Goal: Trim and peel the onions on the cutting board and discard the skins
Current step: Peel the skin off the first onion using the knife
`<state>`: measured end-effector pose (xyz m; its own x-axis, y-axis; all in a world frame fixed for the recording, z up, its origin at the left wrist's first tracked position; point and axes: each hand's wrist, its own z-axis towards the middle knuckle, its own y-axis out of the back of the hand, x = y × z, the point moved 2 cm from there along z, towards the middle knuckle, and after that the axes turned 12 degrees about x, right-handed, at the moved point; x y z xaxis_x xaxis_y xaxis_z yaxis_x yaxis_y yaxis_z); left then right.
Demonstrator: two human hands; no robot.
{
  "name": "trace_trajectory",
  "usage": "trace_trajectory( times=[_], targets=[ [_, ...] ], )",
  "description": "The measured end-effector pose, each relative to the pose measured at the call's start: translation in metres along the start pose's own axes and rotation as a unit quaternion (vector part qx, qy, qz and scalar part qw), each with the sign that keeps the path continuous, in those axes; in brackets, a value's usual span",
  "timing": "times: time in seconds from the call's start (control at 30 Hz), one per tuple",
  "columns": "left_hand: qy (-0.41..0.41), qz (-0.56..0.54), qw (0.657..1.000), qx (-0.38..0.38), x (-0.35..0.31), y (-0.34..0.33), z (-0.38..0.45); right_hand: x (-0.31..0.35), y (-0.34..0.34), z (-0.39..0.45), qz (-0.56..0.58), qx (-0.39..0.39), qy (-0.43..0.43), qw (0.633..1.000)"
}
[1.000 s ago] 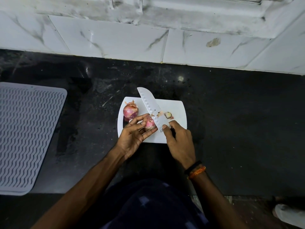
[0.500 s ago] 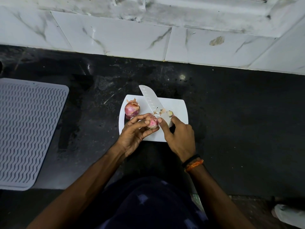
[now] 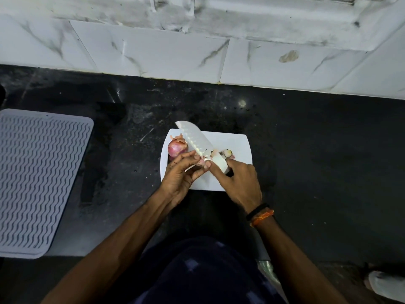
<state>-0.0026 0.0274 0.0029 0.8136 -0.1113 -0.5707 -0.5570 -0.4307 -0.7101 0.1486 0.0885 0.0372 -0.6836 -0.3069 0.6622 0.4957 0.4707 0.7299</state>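
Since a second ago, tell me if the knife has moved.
Yes. The knife has slid left across the cutting board, its blade now overlapping the whole onion.

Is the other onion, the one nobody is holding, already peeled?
No, the whole onion at the far left of the cutting board still wears its reddish skin, with papery bits sticking up at its top.

You have two hands at work, the left hand [image 3: 178, 179] and the right hand [image 3: 240, 183]. There is one white rectangular plastic cutting board [image 3: 232, 141] on the black stone bench [image 3: 317, 161]. Count one whole pink-skinned onion [image 3: 176, 148] and one more pink onion [image 3: 202, 164], mostly hidden in your fingers. There is one broad white-bladed knife [image 3: 197, 142], one small cut-off onion end [image 3: 226, 153], and one grey ribbed rubber mat [image 3: 39, 181].
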Motion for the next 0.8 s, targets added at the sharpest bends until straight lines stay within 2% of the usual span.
trace_trajectory(
  times=[0.2, 0.47, 0.8],
  targets=[
    [0.019, -0.043, 0.998, 0.039, -0.001, -0.002, -0.002, -0.010, 0.001, -0.005, 0.070, -0.031, -0.034, 0.997],
    [0.036, -0.104, 0.993, 0.041, 0.002, -0.002, -0.001, -0.027, 0.004, 0.002, 0.042, -0.022, -0.057, 0.997],
    [0.033, -0.078, 0.996, 0.033, 0.004, -0.007, -0.002, -0.019, -0.002, 0.013, 0.035, 0.010, -0.006, 0.999]
  ],
)
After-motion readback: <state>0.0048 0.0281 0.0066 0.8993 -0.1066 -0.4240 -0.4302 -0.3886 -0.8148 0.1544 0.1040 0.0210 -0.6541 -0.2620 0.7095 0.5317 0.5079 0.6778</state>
